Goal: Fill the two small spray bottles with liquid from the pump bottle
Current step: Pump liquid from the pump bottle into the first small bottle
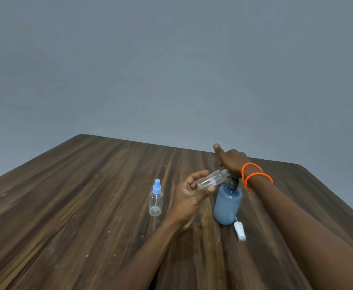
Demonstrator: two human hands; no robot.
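A blue pump bottle [227,203] stands on the wooden table [87,195], right of centre. My right hand [231,159] rests palm-down on its dark pump head, which it mostly hides. My left hand [189,192] holds a clear uncapped spray bottle [213,179] tilted on its side, its open mouth up against the pump's spout. A second clear spray bottle [156,200] with a blue spray cap stands upright to the left, apart from both hands. A white spray cap [240,228] lies on the table just in front of the pump bottle.
The table's far edge runs close behind my right hand, against a plain grey wall [171,59]. Two orange bead bracelets [253,176] circle my right wrist. Small white specks dot the wood.
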